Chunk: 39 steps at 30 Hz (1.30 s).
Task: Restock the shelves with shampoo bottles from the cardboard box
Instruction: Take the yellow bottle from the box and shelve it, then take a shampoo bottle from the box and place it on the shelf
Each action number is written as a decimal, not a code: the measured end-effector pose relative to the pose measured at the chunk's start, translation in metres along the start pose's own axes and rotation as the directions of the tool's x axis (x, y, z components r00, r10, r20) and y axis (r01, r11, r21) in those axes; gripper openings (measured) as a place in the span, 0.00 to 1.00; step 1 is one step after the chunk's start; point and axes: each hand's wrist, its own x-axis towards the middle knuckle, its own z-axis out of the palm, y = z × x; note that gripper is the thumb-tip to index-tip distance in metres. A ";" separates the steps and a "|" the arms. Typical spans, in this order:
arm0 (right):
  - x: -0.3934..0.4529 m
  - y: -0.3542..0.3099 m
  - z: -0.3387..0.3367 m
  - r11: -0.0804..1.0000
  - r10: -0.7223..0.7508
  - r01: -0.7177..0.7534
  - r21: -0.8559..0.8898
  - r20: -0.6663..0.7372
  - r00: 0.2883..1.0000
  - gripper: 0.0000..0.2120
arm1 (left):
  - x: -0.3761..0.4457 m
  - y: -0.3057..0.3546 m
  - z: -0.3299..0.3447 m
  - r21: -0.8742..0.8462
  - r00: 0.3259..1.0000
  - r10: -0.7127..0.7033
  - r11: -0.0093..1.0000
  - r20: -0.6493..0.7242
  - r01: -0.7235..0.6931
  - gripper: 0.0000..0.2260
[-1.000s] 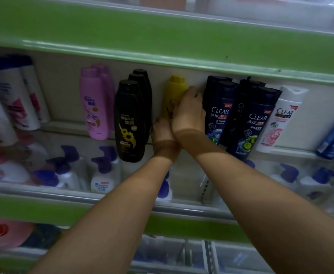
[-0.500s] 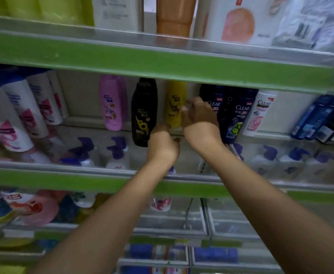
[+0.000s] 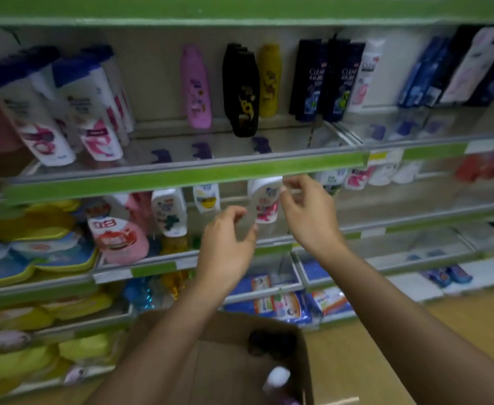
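Note:
A yellow shampoo bottle (image 3: 269,80) stands on the upper shelf (image 3: 187,168) between black bottles (image 3: 242,92) and dark Clear bottles (image 3: 324,80). A pink bottle (image 3: 196,87) stands left of the black ones. My left hand (image 3: 225,247) and my right hand (image 3: 308,211) hover in front of the shelf below, fingers apart, holding nothing. The open cardboard box (image 3: 225,325) sits below my arms, with a dark bottle (image 3: 269,343) and a white-capped pink bottle (image 3: 278,381) inside it.
White bottles with blue caps (image 3: 61,109) fill the upper shelf's left side, blue packs (image 3: 427,77) its right. Small white bottles (image 3: 264,200) and refill pouches (image 3: 117,229) sit on the lower shelves. Wooden floor (image 3: 459,311) lies at the right.
Both hands have let go of the yellow bottle and drawn back down from the upper shelf. The view has tilted down, so the cardboard box now shows.

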 end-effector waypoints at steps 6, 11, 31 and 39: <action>-0.106 0.030 0.035 0.968 0.248 -0.238 -0.086 0.154 0.956 0.12 | -0.069 -0.061 -0.005 0.044 0.981 -0.051 0.998 0.185 0.044 0.12; -0.167 0.067 0.057 0.907 0.416 -0.368 -0.205 0.308 0.856 0.12 | -0.114 -0.107 0.009 0.094 0.944 -0.166 0.985 0.287 0.145 0.11; -0.245 0.281 0.203 0.838 0.473 -0.097 -0.537 0.626 0.620 0.10 | -0.209 -0.280 0.125 0.112 0.817 -0.441 0.895 0.371 0.432 0.13; -0.189 0.189 0.122 0.951 0.218 -0.305 -0.051 0.811 0.542 0.15 | -0.191 -0.244 0.105 0.010 0.781 -0.336 0.921 0.527 0.390 0.30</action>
